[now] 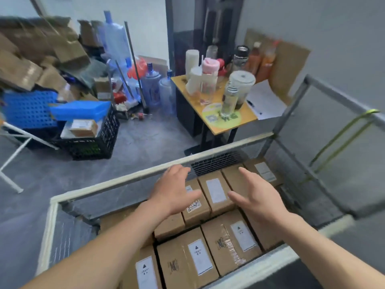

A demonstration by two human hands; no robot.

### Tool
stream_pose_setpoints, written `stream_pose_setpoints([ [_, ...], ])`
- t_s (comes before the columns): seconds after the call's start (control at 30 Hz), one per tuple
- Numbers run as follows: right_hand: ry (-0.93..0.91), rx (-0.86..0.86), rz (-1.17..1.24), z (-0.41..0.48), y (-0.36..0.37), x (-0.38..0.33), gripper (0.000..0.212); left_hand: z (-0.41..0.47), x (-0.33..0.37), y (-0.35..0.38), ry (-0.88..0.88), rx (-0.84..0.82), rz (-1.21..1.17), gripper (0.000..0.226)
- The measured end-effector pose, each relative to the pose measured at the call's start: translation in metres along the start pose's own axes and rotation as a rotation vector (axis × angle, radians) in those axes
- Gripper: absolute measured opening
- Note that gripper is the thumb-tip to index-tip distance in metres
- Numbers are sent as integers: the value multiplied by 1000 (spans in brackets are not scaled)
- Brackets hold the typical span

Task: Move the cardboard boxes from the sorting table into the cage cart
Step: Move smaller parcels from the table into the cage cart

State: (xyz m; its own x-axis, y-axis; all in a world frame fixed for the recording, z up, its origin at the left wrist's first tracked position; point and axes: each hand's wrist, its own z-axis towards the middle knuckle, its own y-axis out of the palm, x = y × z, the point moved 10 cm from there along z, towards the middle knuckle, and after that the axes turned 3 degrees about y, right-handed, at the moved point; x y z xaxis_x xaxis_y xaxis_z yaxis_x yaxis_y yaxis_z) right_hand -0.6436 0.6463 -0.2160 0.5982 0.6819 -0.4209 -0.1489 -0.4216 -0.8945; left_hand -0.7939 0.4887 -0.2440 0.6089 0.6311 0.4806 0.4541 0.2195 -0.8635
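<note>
The cage cart point(129, 177) fills the lower half of the view from 4 to 8 o'clock, its pale top rail running across the middle and its wire-mesh walls dropping away below it. At 10 o'clock a loose heap of flattened cardboard point(31, 55) is piled against the wall, with a blue crate point(27, 109) and a black crate point(93, 144) under and in front of it. Several big water jugs point(152, 88) stand on the floor near 11 o'clock. At 1 o'clock, just beyond the cart's far rail, a small table point(248, 116) with a yellow top carries a crowd of bottles and cups point(208, 80). The cardboard boxes point(195, 257) lie inside the cart at 6 o'clock, packed side by side in two rows, most of them with a white label on top. Both bare forearms reach in from the bottom edge over the boxes. The left hand point(173, 192) hangs over the far row with its fingers straight and spread, holding nothing, and it covers part of a box with a warning sticker. The right hand point(258, 197), just beside it toward 3 o'clock, is likewise spread flat and empty. Whether either palm touches a box top cannot be told.
</note>
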Motion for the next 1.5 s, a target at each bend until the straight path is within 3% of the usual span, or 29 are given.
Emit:
stream_pose_setpoints([
  [0.3,279,274,-41,-134,-135,54,85,-42,183,-42,456,-5,38,78],
  [0.67,669,562,-64,-376,-220,128,85,-182,381,-1,915,-117,48,79],
  [1.13,1047,709,27,-651,-216,268,81,-367,562,136,1189,-331,99,82],
  [1.5,1254,746,87,-808,-202,357,83,-485,653,229,1316,-480,147,81],
])
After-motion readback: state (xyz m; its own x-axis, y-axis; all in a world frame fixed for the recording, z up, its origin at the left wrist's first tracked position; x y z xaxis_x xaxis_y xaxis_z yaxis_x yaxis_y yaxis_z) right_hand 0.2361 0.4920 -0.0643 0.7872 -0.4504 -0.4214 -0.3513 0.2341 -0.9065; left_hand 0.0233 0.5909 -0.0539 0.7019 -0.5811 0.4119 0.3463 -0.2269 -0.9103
